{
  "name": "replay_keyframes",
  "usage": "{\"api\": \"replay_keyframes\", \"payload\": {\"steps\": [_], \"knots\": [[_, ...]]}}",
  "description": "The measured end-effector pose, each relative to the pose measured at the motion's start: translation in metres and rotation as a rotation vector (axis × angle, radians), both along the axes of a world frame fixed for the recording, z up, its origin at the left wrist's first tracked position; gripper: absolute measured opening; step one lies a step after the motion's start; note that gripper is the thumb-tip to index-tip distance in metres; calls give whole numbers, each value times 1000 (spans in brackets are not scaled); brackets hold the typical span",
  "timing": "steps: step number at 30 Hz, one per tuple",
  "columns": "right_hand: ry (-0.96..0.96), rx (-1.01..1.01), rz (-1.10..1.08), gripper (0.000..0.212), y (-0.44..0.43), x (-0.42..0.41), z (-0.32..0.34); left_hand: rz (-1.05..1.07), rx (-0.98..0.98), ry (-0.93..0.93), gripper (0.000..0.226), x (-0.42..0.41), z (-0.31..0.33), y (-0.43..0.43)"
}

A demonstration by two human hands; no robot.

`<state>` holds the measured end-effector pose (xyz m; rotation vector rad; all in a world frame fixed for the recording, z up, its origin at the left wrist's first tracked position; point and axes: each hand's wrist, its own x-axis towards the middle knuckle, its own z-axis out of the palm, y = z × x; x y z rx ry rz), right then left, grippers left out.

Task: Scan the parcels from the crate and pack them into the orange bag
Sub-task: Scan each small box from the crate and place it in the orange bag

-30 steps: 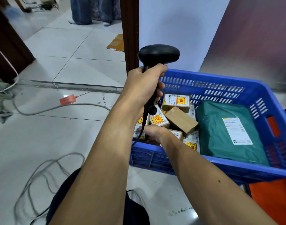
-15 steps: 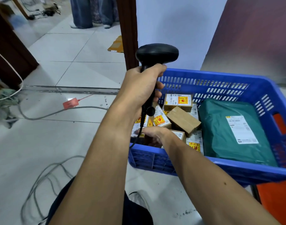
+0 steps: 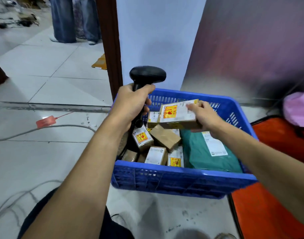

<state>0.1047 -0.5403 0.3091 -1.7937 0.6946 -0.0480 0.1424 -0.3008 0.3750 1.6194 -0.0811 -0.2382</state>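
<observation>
My left hand (image 3: 130, 105) grips the handle of a black barcode scanner (image 3: 147, 75), held upright over the left end of the blue crate (image 3: 173, 180). My right hand (image 3: 203, 116) holds a small cardboard parcel (image 3: 178, 114) with a white label and a yellow-red sticker, lifted above the crate just right of the scanner. Inside the crate lie several small cardboard parcels (image 3: 165, 138) and a green mailer bag (image 3: 211, 152) with a white label. The orange bag (image 3: 261, 209) lies on the floor to the right of the crate.
A grey cable (image 3: 44, 129) and a red tag (image 3: 46, 121) lie on the tiled floor at left. A dark wooden post (image 3: 109, 49) stands behind the crate. A person's legs (image 3: 65, 19) stand at the far back. Something pink (image 3: 297, 107) sits above the orange bag.
My right hand has come up out of the crate's near left corner with a small parcel and now holds it beside the scanner. The left hand kept its grip on the scanner.
</observation>
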Motion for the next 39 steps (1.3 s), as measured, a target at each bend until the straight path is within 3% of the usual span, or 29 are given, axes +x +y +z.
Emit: {"api": "replay_keyframes", "payload": {"steps": [4,7,14,19,25,31,39], "knots": [[-4,11,-34,59,-48,-45,57,-39,40,-25,19,-15,-5,-11],[-50,-45,-29,59,-66,-78,79,-69,47,-69,18,-28,-8,-17],[-164,30,-209,39,-69,-157,48,-220,100,-179,18,-59,-13,-32],[-192,-91,-191,28,-64,-155,53,-268,152,-181,20,-73,-16,-36],[-192,-274,-154,39,-65,-153,50,-234,22,-41,25,-95,-20,-41],[-217,-315,-114,43,-74,-142,45,-190,42,-32,8,-97,-25,-43],[-198,-277,-98,39,-91,-140,38,-248,123,-99,13,-100,-29,-52]]}}
